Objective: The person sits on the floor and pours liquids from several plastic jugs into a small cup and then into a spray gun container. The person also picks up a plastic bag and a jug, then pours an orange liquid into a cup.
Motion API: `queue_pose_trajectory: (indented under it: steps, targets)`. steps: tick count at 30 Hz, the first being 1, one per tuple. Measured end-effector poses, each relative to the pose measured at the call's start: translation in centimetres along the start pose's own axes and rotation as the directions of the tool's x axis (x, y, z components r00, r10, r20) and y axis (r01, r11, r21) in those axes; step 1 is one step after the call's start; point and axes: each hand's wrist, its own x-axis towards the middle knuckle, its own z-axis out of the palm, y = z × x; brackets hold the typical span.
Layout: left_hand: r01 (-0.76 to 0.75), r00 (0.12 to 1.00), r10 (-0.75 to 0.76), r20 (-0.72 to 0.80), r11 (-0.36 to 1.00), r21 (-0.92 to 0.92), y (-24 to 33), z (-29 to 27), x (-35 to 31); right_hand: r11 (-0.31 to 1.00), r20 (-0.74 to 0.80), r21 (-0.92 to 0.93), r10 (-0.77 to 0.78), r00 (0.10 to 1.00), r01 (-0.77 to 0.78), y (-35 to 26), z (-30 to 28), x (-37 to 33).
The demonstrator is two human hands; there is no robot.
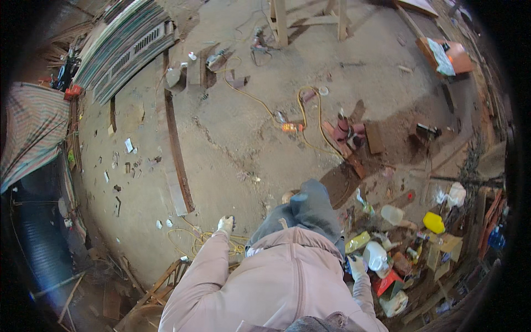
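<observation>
Head camera looks steeply down, high

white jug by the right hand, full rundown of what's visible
The white jug looks like translucent plastic, rounded body, in the clutter pile at lower right of the head view. It seems tilted, neck toward upper left; whether it is capped is not clear. The gloved right hand is at its left side, touching or nearly so; grip cannot be confirmed. A yellow packet lies just above, a red box below.
</observation>
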Motion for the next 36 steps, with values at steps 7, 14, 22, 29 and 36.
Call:
queue_pose_trajectory:
  steps: [7, 14, 22, 29, 36]
  targets:
    - [-0.206, 0.969, 0.2, 0.143, 0.978, 0.031, 14.9, 8.0, 5.5, 0.945, -0.126, -0.239, -0.258, 0.958, 0.223, -10.4, 1.5, 1.9]
    - [-0.592, 0.804, 0.583, 0.118, 0.764, 0.257, 28.9, 8.6, 4.8, 0.939, -0.061, -0.295, -0.203, 0.977, 0.177, -26.5, 4.3, 6.7]
    - [-0.21, 0.971, 0.196, -0.136, 0.973, -0.095, 32.7, -2.0, 11.2, 0.812, 0.022, -0.462, -0.393, 0.919, 0.358, -49.8, 5.9, 14.9]
    - [0.014, 0.953, 0.056, -0.298, 0.973, 0.229, 34.3, -8.2, 14.0, 0.64, -0.129, -0.577, -0.685, 0.717, 0.508, -63.3, 8.8, 13.8]
    - [-0.323, 0.912, 0.407, -0.048, 0.786, 0.528, 49.3, -16.2, 23.4, 0.935, -0.548, -0.111, -0.34, 0.764, 0.337, -56.7, 23.7, 8.7]
